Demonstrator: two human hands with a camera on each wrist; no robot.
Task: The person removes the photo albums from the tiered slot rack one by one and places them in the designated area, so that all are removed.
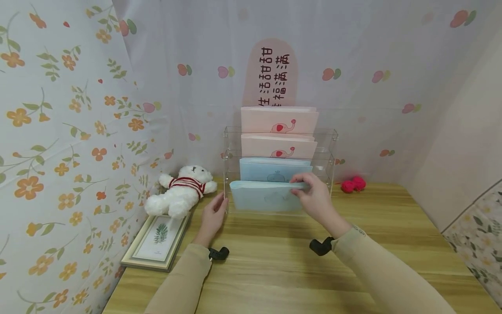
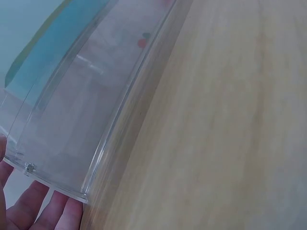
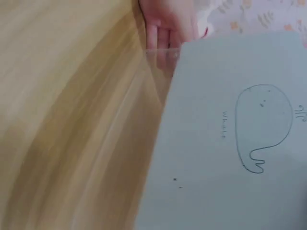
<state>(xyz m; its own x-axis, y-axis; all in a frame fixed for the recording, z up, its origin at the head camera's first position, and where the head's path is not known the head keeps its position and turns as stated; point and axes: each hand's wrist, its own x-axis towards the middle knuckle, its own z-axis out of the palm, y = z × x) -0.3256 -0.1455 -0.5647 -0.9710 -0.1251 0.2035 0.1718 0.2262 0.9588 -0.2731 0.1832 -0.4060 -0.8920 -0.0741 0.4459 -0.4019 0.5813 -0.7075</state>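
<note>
A clear acrylic rack (image 1: 332, 174) stands on the wooden table, with pink and blue folders in its tiers. My left hand (image 1: 213, 213) holds the rack's lower left side. In the left wrist view its fingers (image 2: 52, 208) lie against the outer side panel, and only a bit of the thumb shows. My right hand (image 1: 313, 196) pinches the upper right edge of the front light-blue folder (image 1: 259, 198). A whale drawing marks that folder's face in the right wrist view. Behind it sit another blue folder (image 1: 251, 169) and two pink elephant folders (image 1: 255, 120).
A white teddy bear (image 1: 184, 192) in a striped top lies left of the rack, touching a picture frame (image 1: 157, 240). Right of the rack is a red pompom-like item (image 1: 353, 184). Patterned cloth hangs behind and at the left.
</note>
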